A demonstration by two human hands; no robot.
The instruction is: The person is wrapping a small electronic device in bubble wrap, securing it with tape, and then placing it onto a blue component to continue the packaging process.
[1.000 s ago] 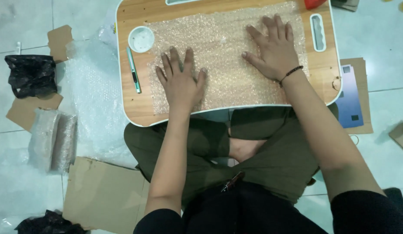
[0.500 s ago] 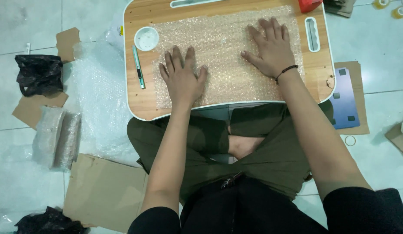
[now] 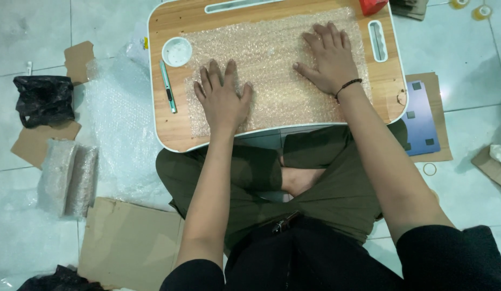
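A sheet of bubble wrap (image 3: 275, 54) lies flat on a small wooden lap table (image 3: 175, 132) over my crossed legs. My left hand (image 3: 222, 99) rests palm down on the sheet's near left part, fingers spread. My right hand (image 3: 330, 56) presses flat on its right part, a dark band around the wrist. Neither hand holds anything. A green utility knife (image 3: 168, 86) lies on the table left of the sheet, below a round white cup recess (image 3: 176, 52).
A red object (image 3: 373, 5) sits at the table's far right corner. On the tiled floor: loose bubble wrap (image 3: 118, 118), two wrapped bundles (image 3: 67, 178), cardboard pieces (image 3: 126, 245), a black bag (image 3: 44, 99) at left, a blue board (image 3: 420, 116) and tape rolls (image 3: 482, 11) at right.
The view has shifted slightly, so the table sits a little further right in the frame. Both hands stay flat on the bubble wrap in about the same places.
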